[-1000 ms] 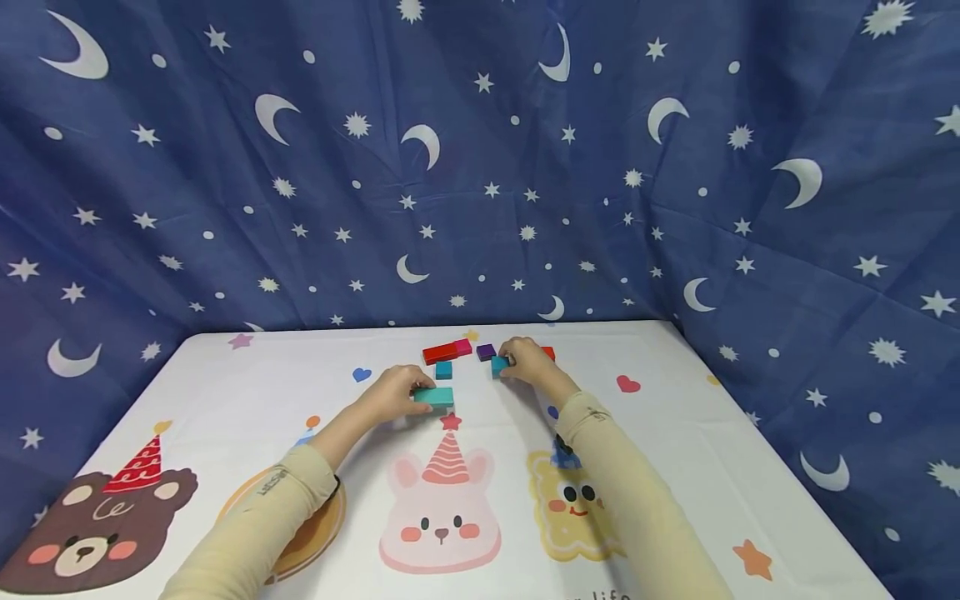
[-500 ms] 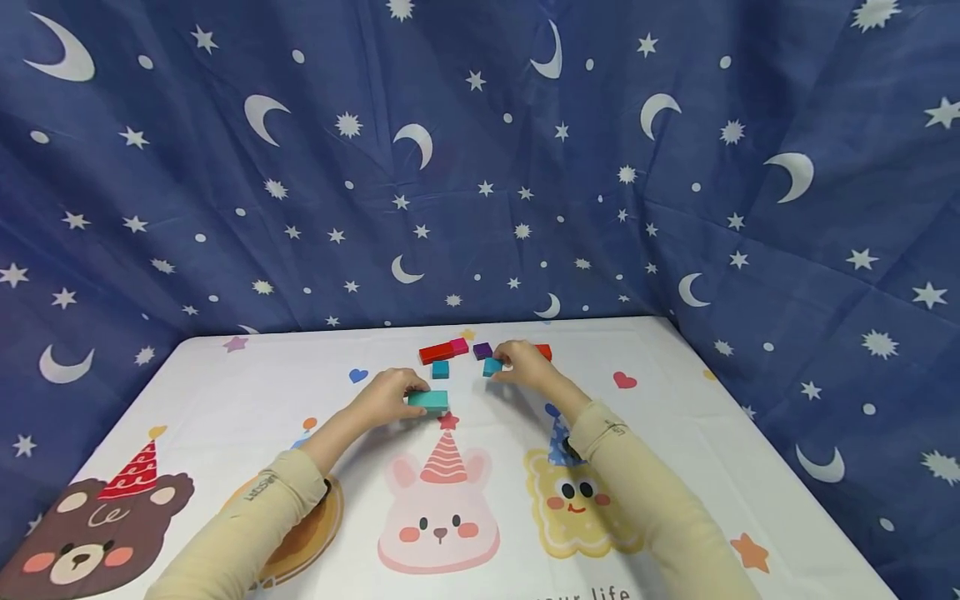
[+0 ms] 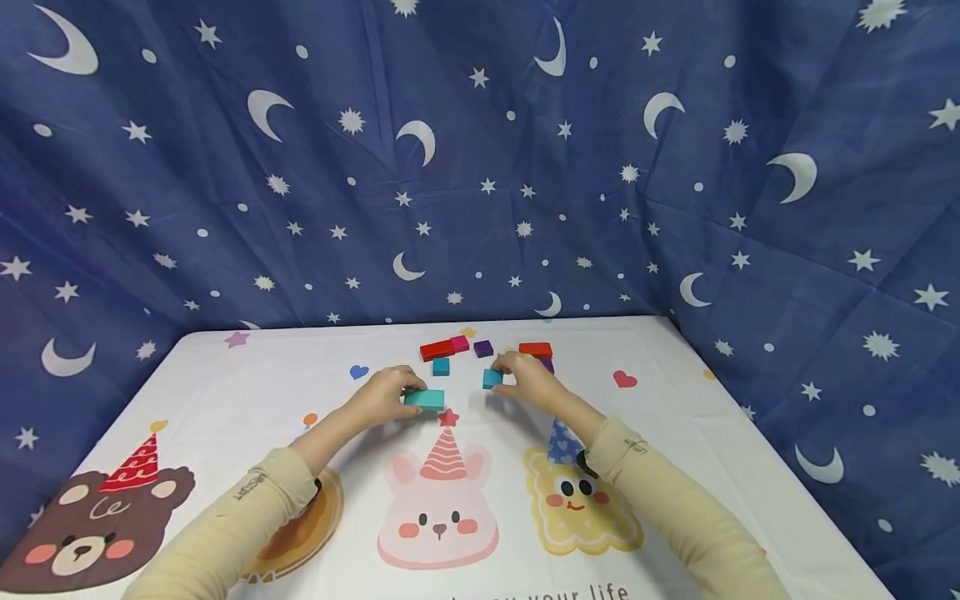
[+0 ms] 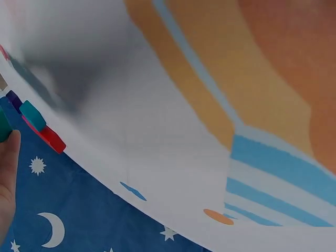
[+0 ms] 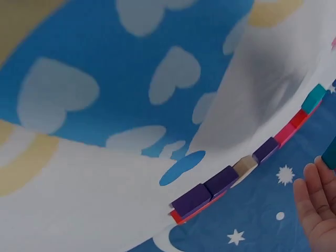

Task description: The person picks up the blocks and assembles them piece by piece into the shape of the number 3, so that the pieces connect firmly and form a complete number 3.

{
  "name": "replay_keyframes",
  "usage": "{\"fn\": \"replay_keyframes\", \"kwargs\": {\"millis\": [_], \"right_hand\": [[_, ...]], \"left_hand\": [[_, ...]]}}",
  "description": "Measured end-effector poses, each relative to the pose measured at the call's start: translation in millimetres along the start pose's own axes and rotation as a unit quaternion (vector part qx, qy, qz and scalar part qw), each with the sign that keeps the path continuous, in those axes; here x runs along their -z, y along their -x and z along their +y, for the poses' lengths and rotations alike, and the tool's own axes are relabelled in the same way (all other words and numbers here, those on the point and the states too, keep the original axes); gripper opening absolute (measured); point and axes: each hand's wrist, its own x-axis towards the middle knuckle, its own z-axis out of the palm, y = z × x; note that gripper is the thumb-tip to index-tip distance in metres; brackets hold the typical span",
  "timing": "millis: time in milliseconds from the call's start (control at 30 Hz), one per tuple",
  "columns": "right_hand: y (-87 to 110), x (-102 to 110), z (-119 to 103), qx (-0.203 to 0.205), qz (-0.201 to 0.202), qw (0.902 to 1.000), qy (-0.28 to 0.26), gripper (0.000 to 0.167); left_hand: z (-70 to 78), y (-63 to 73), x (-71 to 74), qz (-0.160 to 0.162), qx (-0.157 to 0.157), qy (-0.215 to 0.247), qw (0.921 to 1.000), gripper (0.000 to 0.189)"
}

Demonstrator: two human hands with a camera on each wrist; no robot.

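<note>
My left hand grips one end of a turquoise rectangular block between thumb and fingers, just beyond the printed rabbit's hat. To its right, my right hand pinches a small blue square block. A matching small blue block lies on the table between and behind the two hands. In the left wrist view, part of the hand and its block show at the edge. The right wrist view catches the curled fingers against the held block.
Behind the hands lie a long red block, a pink block touching it, and a purple block. Past the right hand are another red block and purple ones, with a plain wooden block. A blue curtain borders the table.
My right hand has drawn the small blue block nearer and slightly left, uncovering the red and purple blocks behind it. My left hand has shifted slightly left with the turquoise block.
</note>
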Motion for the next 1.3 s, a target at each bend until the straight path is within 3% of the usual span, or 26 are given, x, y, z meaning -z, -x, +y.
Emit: {"fn": "replay_keyframes", "kwargs": {"millis": [400, 700, 1067, 1300], "right_hand": [[13.3, -14.0, -14.5, 0.023, -0.030, 0.9993, -0.006, 0.028], [10.1, -23.4, -20.4, 0.039, -0.044, 0.9982, -0.010, 0.025], [5.5, -32.2, -30.9, -0.002, -0.057, 0.9983, -0.013, 0.025], [1.6, -38.2, -33.9, 0.005, -0.056, 0.9984, -0.004, 0.024]], "left_hand": [[3.8, 6.1, -9.5, 0.016, -0.005, 0.017, 0.9997, 0.031], [0.6, 5.3, -16.6, 0.019, -0.004, 0.041, 0.9990, 0.031], [2.3, 2.0, -21.4, 0.014, -0.008, 0.044, 0.9989, 0.030], [0.8, -1.1, -26.6, -0.005, 0.004, 0.024, 0.9997, 0.028]]}}
